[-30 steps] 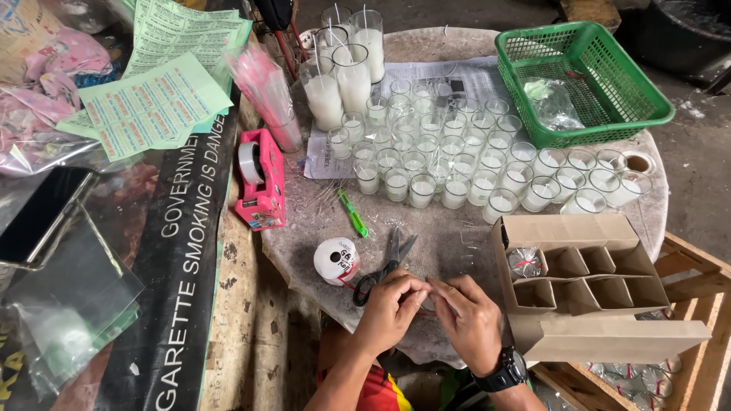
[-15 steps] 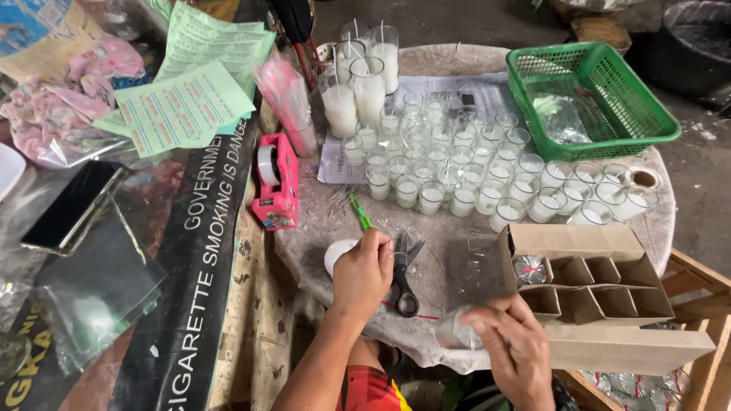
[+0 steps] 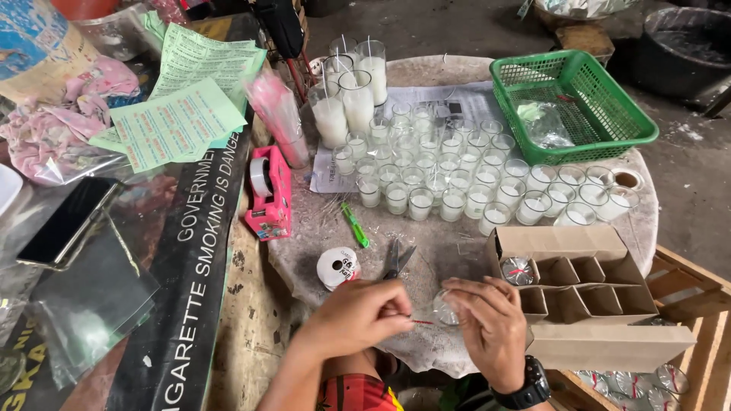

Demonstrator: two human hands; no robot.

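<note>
My left hand (image 3: 364, 318) pinches a thin red thread (image 3: 421, 322) at the near edge of the round table (image 3: 449, 251). The thread runs to a small clear-wrapped glass candle (image 3: 444, 307) that my right hand (image 3: 491, 329) holds, a black watch on its wrist. Scissors (image 3: 397, 259) and a white spool (image 3: 337, 267) lie just beyond my hands. To the right stands an open cardboard box with dividers (image 3: 582, 278), one wrapped candle (image 3: 518, 271) in a compartment.
Several small glass candles (image 3: 457, 179) and three taller ones (image 3: 350, 95) fill the table's middle. A green basket (image 3: 571, 103) sits at the far right, a pink tape dispenser (image 3: 268, 194) and green cutter (image 3: 354, 224) at the left, papers (image 3: 179, 125) and a phone (image 3: 67, 221) further left.
My left hand left the spool and scissors and came back to my right hand, now pinching the red thread at the wrapped candle. The view shifted slightly.
</note>
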